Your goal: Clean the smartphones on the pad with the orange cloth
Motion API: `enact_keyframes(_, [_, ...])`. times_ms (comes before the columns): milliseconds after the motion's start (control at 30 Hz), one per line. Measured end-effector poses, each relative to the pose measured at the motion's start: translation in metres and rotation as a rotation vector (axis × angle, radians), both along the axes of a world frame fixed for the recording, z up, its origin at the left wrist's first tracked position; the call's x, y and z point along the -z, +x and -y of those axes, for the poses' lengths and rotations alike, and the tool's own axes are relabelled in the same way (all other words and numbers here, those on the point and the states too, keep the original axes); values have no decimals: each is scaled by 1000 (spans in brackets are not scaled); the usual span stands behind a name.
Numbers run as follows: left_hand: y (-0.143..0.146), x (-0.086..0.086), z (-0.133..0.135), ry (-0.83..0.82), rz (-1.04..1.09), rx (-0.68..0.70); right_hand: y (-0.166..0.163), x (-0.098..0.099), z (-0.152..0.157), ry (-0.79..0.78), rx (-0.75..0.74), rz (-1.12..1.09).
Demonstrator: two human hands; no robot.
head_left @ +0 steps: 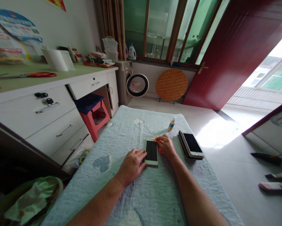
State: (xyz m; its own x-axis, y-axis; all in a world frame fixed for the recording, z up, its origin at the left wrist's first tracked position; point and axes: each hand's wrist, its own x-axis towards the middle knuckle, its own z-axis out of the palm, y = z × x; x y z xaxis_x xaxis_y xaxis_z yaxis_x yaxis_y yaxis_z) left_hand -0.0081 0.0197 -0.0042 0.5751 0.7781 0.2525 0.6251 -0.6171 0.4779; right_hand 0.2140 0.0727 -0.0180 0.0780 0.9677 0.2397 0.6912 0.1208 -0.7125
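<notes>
A white smartphone (151,152) with a dark screen lies face up on the cloth-covered table. Along its left edge, my left hand (132,164) grips it, fingers on the rim and thumb by the lower corner. My right hand (166,146) is closed on an orange cloth (158,140), pressed at the phone's upper right corner. Part of the cloth is hidden under the fingers. To the right of that hand sits a stack of phones (191,145), a white-framed one on top. A small spray bottle (172,124) stands upright beyond my right hand.
The table wears a pale blue quilted cover (122,131). At left is a white desk (49,106) with scissors (40,75) and a paper roll (57,59). A red stool (97,121), a washing machine (124,81) with its door open, and a basket (59,188) stand around.
</notes>
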Motion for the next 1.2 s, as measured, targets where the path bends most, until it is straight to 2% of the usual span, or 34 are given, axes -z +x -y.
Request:
enact_keyframes(133, [-1, 0, 1, 15, 1, 9, 4, -11, 9, -241, -142, -156])
enact_keyframes(300, [-3, 2, 3, 18, -3, 1, 10, -33, 22, -605, -441, -241])
enact_keyframes(433, [-3, 4, 2, 23, 7, -2, 13, -42, 27, -719, -541, -231])
enact_keyframes(533, [-3, 4, 2, 26, -1, 2, 12, -39, 26, -690, -501, -276])
enact_keyframes(667, [-2, 2, 1, 22, -8, 12, 6, -26, 18, -494, -308, -284])
enact_keyframes(800, [-2, 0, 2, 15, -4, 20, -1, -13, 7, -212, -76, -110])
enact_keyframes(900, [-2, -2, 3, 5, -13, 16, -5, -6, 1, -46, 35, 54])
enact_keyframes(1033, [-2, -5, 3, -5, -8, 16, -10, -4, -3, -13, 65, 114])
enact_keyframes(1200, [-2, -4, 2, -9, -9, 33, -24, -11, 1, 0, 41, 266])
